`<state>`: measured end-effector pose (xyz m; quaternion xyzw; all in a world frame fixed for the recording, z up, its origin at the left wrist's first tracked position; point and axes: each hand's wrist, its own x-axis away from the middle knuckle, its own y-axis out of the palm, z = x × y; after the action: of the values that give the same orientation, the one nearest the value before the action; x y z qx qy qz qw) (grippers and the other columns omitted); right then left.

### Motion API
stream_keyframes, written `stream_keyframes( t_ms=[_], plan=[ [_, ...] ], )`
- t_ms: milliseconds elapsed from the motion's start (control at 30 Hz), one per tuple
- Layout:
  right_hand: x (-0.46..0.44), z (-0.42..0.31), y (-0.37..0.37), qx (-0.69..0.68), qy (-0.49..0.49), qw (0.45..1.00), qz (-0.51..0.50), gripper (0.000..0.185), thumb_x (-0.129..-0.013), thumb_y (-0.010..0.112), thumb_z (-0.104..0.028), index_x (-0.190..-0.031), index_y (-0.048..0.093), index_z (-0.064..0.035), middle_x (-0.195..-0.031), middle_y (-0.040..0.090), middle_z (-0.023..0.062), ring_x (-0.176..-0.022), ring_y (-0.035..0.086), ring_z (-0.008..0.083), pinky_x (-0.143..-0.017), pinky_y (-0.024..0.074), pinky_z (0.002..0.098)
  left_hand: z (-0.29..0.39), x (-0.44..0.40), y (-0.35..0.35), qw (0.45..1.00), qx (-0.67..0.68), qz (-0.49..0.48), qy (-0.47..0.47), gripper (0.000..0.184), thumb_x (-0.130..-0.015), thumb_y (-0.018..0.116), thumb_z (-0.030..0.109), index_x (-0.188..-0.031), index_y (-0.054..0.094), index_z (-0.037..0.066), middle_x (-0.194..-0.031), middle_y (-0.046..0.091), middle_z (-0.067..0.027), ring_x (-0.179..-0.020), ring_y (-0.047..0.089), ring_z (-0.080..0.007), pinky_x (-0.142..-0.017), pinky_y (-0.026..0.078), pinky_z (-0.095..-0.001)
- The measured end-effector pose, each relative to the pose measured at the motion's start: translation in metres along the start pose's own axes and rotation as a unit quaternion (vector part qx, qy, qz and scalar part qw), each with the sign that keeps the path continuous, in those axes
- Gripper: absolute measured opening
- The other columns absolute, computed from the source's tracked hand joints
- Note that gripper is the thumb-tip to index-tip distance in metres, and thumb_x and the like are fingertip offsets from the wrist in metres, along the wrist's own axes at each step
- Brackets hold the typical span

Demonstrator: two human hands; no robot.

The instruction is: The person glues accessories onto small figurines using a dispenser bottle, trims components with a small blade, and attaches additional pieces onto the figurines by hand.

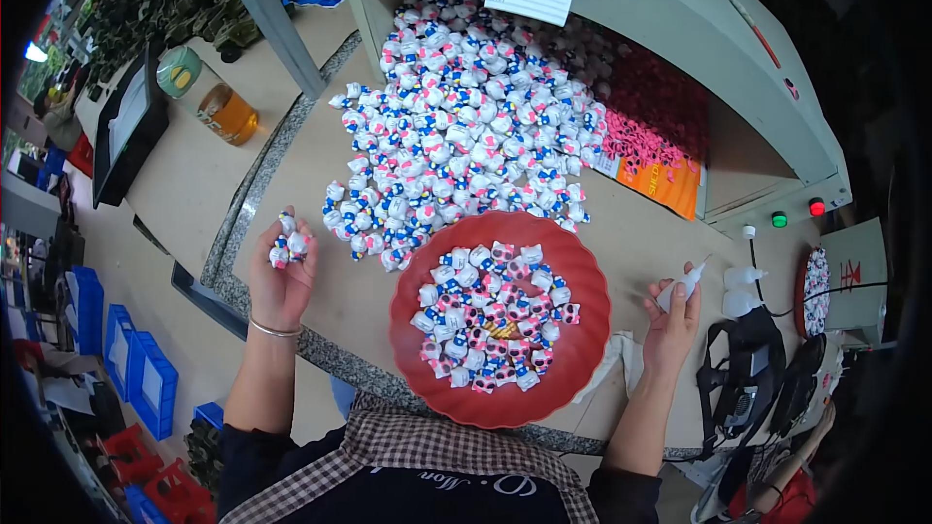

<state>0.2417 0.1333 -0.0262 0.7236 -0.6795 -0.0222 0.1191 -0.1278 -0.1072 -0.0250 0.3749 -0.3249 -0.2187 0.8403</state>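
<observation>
My left hand (pixel 280 293) is raised at the left of the table, its fingers curled round several small white cat-like figurines (pixel 289 245) with pink and blue parts. My right hand (pixel 670 330) grips a small white squeeze bottle (pixel 683 289) with a thin nozzle pointing up and away. Between the hands stands a red scalloped bowl (pixel 408 330) with many figurines in it, several showing dark glasses-like pieces with pink rims. Behind the bowl spreads a large heap of white, blue and pink figurines (pixel 456 126).
Small pink pieces (pixel 650 141) lie beside the heap on an orange bag (pixel 670 194), under a grey shelf (pixel 670 10). White bottles (pixel 742 291) and a black strapped device (pixel 743 393) sit at right. A drink bottle (pixel 218 109) stands left, beyond a metal post (pixel 267 15).
</observation>
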Motion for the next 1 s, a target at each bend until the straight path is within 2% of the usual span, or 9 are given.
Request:
stream_keyframes(
  t_ms=[33,167,333,433,567,667,767,900,1000],
  plan=[
    [0.001,-0.005,-0.002,-0.011,-0.006,1.000,-0.019,0.041,-0.089,0.051,-0.017,-0.124,0.038,-0.0010,-0.089,0.055,0.0066,-0.079,0.058,0.0150,-0.067,0.0480,0.0250,-0.003,0.004,0.016,1.000,-0.003,0.013,-0.002,0.030,-0.088,0.046,0.016,-0.116,0.043,0.004,-0.093,0.054,-0.0091,-0.086,0.057,-0.0171,-0.078,0.052,-0.0335],
    [0.016,-0.025,0.004,-0.028,-0.032,0.994,-0.102,0.042,-0.089,0.049,-0.015,-0.125,0.035,-0.0014,-0.089,0.055,0.0083,-0.080,0.059,0.0160,-0.066,0.0493,0.0253,-0.042,0.029,0.073,0.987,-0.043,-0.101,-0.120,0.032,-0.088,0.048,0.014,-0.119,0.044,0.007,-0.095,0.055,-0.0087,-0.088,0.057,-0.0162,-0.078,0.051,-0.0370],
    [0.040,-0.033,0.063,-0.032,-0.069,0.966,-0.249,0.043,-0.088,0.048,-0.010,-0.126,0.030,0.0005,-0.097,0.056,0.0129,-0.087,0.060,0.0207,-0.076,0.0492,0.0318,-0.125,0.043,0.088,0.865,-0.247,-0.280,-0.334,0.031,-0.085,0.056,0.013,-0.115,0.049,0.003,-0.095,0.058,-0.0074,-0.084,0.058,-0.0126,-0.074,0.049,-0.0289],
    [0.043,-0.026,0.079,0.012,-0.082,0.945,-0.315,0.045,-0.086,0.050,-0.004,-0.126,0.030,0.0029,-0.103,0.055,0.0142,-0.090,0.059,0.0205,-0.081,0.0464,0.0319,-0.139,0.042,0.096,0.832,-0.295,-0.344,-0.320,0.032,-0.085,0.053,0.004,-0.117,0.048,0.004,-0.103,0.058,-0.0097,-0.083,0.059,-0.0145,-0.074,0.050,-0.0283],
    [0.042,-0.010,0.076,0.105,-0.146,0.915,-0.360,0.044,-0.085,0.052,-0.003,-0.124,0.033,0.0029,-0.102,0.056,0.0140,-0.089,0.059,0.0183,-0.079,0.0459,0.0287,-0.140,0.037,0.096,0.884,-0.249,-0.251,-0.305,0.032,-0.086,0.052,0.003,-0.117,0.049,0.006,-0.112,0.054,-0.0091,-0.099,0.055,-0.0176,-0.077,0.050,-0.0346],
    [0.046,-0.003,0.078,0.116,-0.157,0.920,-0.341,0.042,-0.085,0.052,-0.002,-0.123,0.035,0.0027,-0.098,0.058,0.0134,-0.089,0.059,0.0174,-0.076,0.0475,0.0281,-0.142,0.038,0.095,0.903,-0.184,-0.228,-0.316,0.033,-0.086,0.054,0.009,-0.118,0.048,0.007,-0.103,0.055,-0.0049,-0.094,0.056,-0.0123,-0.078,0.051,-0.0307],
    [0.052,-0.008,0.084,-0.027,0.017,0.951,-0.307,0.039,-0.086,0.051,-0.003,-0.122,0.038,0.0025,-0.096,0.059,0.0138,-0.083,0.060,0.0158,-0.068,0.0501,0.0270,-0.141,0.033,0.091,0.904,-0.121,-0.247,-0.328,0.034,-0.087,0.051,0.008,-0.121,0.046,0.007,-0.110,0.054,-0.0058,-0.096,0.056,-0.0151,-0.079,0.051,-0.0323],
    [0.032,-0.018,0.063,-0.023,0.034,0.966,-0.254,0.035,-0.088,0.047,-0.008,-0.120,0.034,0.0022,-0.090,0.059,0.0156,-0.064,0.058,0.0135,-0.051,0.0483,0.0232,-0.130,0.030,0.100,0.911,-0.148,-0.230,-0.309,0.036,-0.088,0.049,0.007,-0.124,0.044,0.007,-0.115,0.052,-0.0069,-0.104,0.054,-0.0192,-0.079,0.049,-0.0322],
    [0.035,-0.042,0.048,-0.078,0.011,0.954,-0.290,0.030,-0.088,0.048,-0.011,-0.112,0.036,0.0014,-0.085,0.058,0.0154,-0.062,0.057,0.0129,-0.049,0.0471,0.0224,-0.131,0.026,0.095,0.908,-0.158,-0.242,-0.302,0.038,-0.088,0.049,0.005,-0.126,0.043,0.007,-0.118,0.051,-0.0071,-0.104,0.055,-0.0195,-0.076,0.050,-0.0300]
  ],
)
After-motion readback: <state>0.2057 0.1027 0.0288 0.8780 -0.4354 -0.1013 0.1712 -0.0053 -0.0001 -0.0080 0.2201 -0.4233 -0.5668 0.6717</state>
